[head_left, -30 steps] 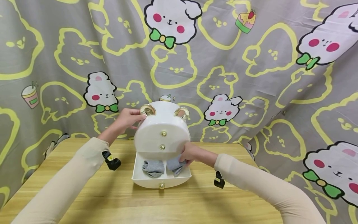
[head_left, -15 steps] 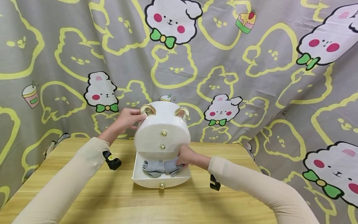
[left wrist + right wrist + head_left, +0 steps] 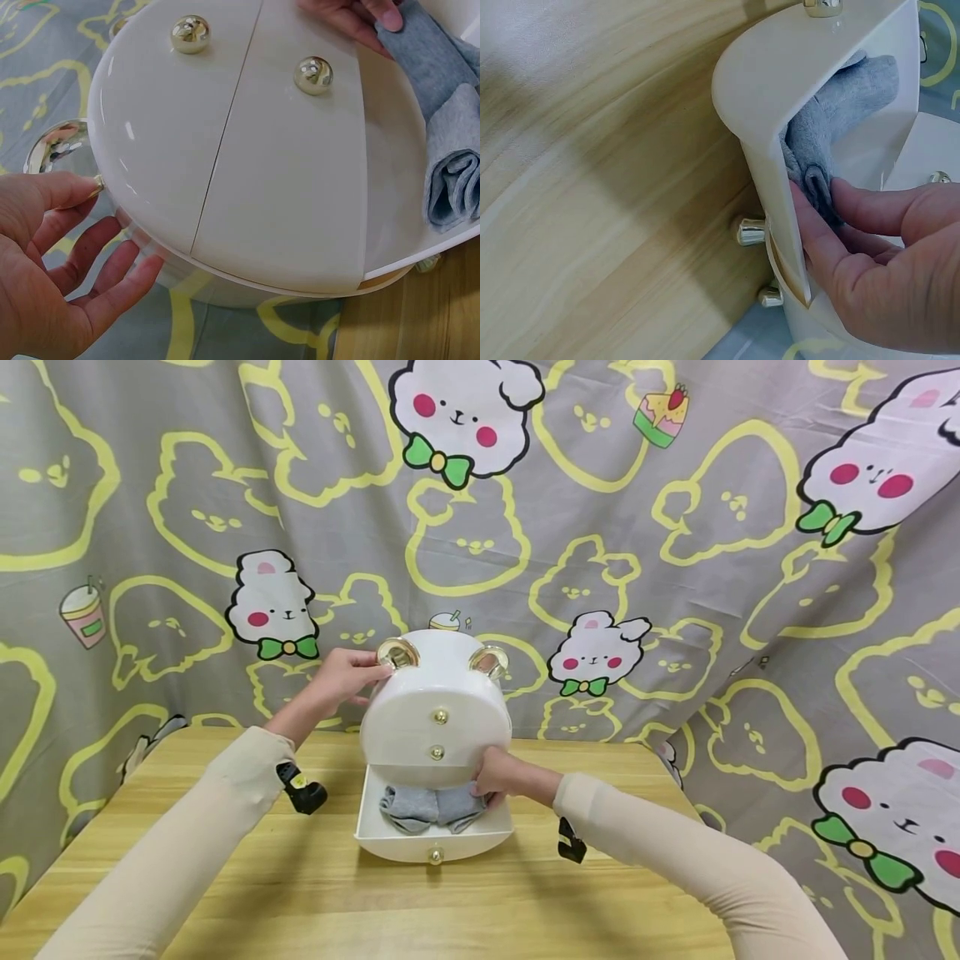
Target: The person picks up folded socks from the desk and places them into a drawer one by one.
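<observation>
A white round-fronted drawer box (image 3: 435,693) with gold ears and gold ball knobs stands on the table, its bottom drawer (image 3: 471,845) pulled out. Two rolled grey socks lie side by side in that drawer. My left hand (image 3: 343,678) pinches the box's left gold ear (image 3: 64,146) between thumb and index finger, the other fingers loosely bent beside the box wall. Inside the drawer's right end, my right hand (image 3: 501,774) pinches the right sock (image 3: 810,142) with thumb and fingers. The left sock (image 3: 408,808) sits untouched, its end right against the other.
A wooden table (image 3: 247,893) carries the box. Close behind it hangs a grey curtain (image 3: 480,552) with yellow and white cartoon figures. Small gold feet (image 3: 751,231) stick out under the box.
My right hand has shifted left with the right sock, closing the gap between it and the left sock. The left hand stays at the ear.
</observation>
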{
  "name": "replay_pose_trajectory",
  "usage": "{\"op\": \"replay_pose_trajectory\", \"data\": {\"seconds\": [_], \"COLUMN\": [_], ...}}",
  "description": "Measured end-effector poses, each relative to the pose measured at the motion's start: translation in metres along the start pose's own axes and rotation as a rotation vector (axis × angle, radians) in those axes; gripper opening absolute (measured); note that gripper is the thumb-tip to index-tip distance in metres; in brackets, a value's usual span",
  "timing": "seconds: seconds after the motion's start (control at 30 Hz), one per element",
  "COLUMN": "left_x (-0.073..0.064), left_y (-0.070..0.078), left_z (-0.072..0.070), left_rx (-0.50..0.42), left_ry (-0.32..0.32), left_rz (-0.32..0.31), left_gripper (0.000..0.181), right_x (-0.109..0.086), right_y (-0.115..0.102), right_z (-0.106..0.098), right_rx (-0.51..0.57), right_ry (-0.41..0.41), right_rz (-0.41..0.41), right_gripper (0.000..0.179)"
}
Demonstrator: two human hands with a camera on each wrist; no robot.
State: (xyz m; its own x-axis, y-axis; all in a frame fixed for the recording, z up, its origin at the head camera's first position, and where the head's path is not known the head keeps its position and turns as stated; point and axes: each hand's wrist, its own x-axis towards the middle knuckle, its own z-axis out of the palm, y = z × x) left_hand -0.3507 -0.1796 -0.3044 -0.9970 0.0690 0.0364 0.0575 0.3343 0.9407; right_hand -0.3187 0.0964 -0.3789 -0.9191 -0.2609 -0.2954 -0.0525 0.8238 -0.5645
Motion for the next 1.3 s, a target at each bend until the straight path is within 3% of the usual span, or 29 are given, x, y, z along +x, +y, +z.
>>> {"op": "replay_pose_trajectory", "data": {"seconds": [0.2,0.5,0.9,1.3], "left_x": [-0.001,-0.002,-0.002,-0.002], "left_y": [0.001,0.002,0.002,0.002], "left_z": [0.000,0.000,0.001,0.001], "left_rx": [0.004,0.006,0.004,-0.001], "left_ry": [0.001,-0.002,-0.002,-0.006], "left_rz": [-0.001,-0.001,-0.004,-0.013], "left_gripper": [0.041,0.042,0.041,0.042], "right_x": [0.004,0.007,0.004,-0.005], "right_y": [0.002,0.009,0.009,0.005], "right_z": [0.001,0.001,0.004,-0.010], "right_rx": [-0.042,-0.177,-0.089,-0.008], "right_ry": [0.028,0.108,0.117,0.053], "right_rz": [-0.015,-0.155,-0.142,-0.129], "right_gripper": [0.006,0.017,0.021,0.014]}}
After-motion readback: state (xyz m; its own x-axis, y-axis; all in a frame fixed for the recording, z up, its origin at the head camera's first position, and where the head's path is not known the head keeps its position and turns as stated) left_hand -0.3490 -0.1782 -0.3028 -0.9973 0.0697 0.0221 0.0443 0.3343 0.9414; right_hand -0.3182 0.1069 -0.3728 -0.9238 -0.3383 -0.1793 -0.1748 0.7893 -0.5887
